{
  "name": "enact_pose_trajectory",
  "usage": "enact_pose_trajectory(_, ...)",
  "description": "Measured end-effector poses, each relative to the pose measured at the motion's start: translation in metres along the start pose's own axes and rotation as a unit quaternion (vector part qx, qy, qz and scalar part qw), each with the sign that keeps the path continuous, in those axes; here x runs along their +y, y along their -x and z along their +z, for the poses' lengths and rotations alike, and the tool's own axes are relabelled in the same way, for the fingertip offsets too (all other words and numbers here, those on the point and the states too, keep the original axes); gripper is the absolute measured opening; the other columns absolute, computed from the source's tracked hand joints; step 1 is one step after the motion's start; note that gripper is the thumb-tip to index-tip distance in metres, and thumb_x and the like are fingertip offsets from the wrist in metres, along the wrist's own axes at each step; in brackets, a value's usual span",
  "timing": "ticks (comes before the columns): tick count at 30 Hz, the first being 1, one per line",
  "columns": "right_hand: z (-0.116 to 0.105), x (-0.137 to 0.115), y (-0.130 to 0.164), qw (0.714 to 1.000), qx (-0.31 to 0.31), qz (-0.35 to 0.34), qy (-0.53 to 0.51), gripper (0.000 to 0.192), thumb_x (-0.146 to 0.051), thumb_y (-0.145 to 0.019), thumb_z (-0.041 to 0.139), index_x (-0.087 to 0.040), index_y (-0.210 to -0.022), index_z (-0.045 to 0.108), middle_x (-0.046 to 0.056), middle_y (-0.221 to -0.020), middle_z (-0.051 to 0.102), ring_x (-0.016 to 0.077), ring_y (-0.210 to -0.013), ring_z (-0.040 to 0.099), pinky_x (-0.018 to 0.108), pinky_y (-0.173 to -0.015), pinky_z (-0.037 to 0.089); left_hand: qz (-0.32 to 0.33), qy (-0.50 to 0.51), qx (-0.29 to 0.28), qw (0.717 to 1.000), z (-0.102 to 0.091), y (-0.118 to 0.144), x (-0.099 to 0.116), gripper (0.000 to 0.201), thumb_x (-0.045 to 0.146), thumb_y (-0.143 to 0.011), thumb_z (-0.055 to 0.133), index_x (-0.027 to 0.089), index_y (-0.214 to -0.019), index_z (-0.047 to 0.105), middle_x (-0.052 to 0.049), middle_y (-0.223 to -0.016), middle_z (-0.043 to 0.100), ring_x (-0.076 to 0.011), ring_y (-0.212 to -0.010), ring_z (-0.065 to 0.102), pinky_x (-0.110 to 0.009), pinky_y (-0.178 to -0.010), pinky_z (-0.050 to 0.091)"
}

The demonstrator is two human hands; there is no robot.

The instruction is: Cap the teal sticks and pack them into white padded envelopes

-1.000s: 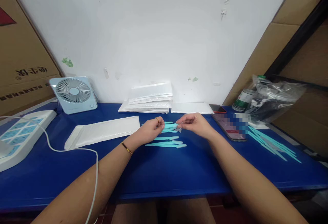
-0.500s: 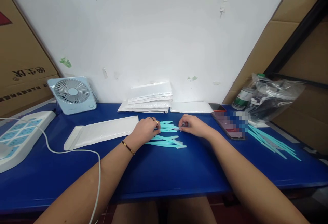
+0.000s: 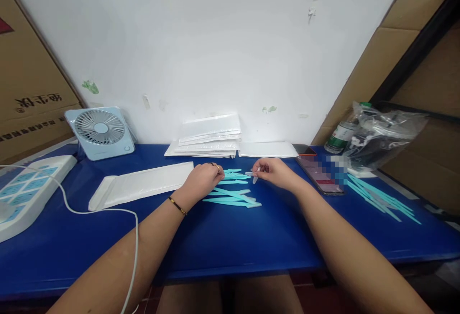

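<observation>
Several slim turquoise plastic sticks (image 3: pixel 233 196) lie in a loose pile on the blue table (image 3: pixel 230 242). My left hand (image 3: pixel 203 179) rests palm-down on the left end of the pile, fingers curled over the sticks. My right hand (image 3: pixel 275 172) hovers just right of the pile and pinches a small clear cap-like piece (image 3: pixel 256 176) between thumb and forefinger. A white padded envelope (image 3: pixel 143 184) lies flat to the left of my left hand.
A stack of white envelopes (image 3: pixel 210 139) sits against the wall. A small fan (image 3: pixel 100 132) and a power strip (image 3: pixel 28 189) with a white cable (image 3: pixel 108 211) are at left. A phone (image 3: pixel 321 175), more turquoise sticks (image 3: pixel 381 199), a bottle (image 3: pixel 339 136) and a plastic bag (image 3: pixel 384 134) are at right.
Both hands came down from holding sticks above the pile. My left hand now lies on the pile; my right hand has lifted slightly with a small clear piece.
</observation>
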State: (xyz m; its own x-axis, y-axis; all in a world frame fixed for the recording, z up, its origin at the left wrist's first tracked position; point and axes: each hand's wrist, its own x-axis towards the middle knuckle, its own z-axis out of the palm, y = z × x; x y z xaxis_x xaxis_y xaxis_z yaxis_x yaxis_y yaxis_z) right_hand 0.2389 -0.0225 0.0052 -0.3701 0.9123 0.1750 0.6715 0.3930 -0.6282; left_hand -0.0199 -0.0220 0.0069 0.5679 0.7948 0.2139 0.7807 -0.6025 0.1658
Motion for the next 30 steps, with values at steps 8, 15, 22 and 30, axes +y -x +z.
enact_pose_trajectory(8,0.006,-0.01,0.002,0.998,-0.037,-0.018,-0.049,0.018,-0.034,-0.076,0.061,-0.018,-0.082,0.065,0.0,-0.066,0.063,0.0119,-0.06,0.054,0.021,-0.055,0.039,0.013,0.084,-0.015,0.996,-0.002,0.003,0.01,0.022,0.027,-0.085,0.045,0.019,-0.076,0.064,-0.001,-0.084,0.066,-0.0138,-0.071,0.058,-0.023,-0.06,0.038)
enact_pose_trajectory(15,-0.005,0.003,0.003,0.995,-0.037,-0.07,0.067,0.016,-0.023,-0.076,0.058,-0.019,-0.088,0.068,0.005,-0.087,0.063,0.0134,-0.069,0.055,0.024,-0.063,0.041,0.002,0.052,-0.032,0.998,0.002,0.002,0.002,0.022,0.033,-0.084,0.048,0.022,-0.082,0.066,-0.002,-0.085,0.066,-0.0159,-0.076,0.058,-0.024,-0.064,0.039)
enact_pose_trajectory(22,0.002,0.005,0.001,0.982,-0.079,-0.069,0.156,0.01,-0.014,-0.074,0.057,-0.018,-0.081,0.063,0.004,-0.08,0.061,0.0142,-0.068,0.054,0.024,-0.062,0.039,-0.03,0.038,-0.055,0.997,0.006,0.002,-0.001,0.014,0.031,-0.079,0.053,0.02,-0.077,0.063,-0.002,-0.081,0.064,-0.0164,-0.072,0.058,-0.024,-0.058,0.039)
enact_pose_trajectory(30,-0.006,0.004,0.002,0.981,-0.01,0.019,-0.193,0.021,-0.031,-0.078,0.059,-0.016,-0.094,0.058,0.006,-0.078,0.068,0.0165,-0.072,0.065,0.03,-0.068,0.05,-0.068,0.133,-0.03,0.988,0.006,0.0,-0.006,0.017,0.034,-0.082,0.049,0.02,-0.081,0.059,-0.001,-0.075,0.064,-0.0154,-0.068,0.058,-0.024,-0.055,0.039)
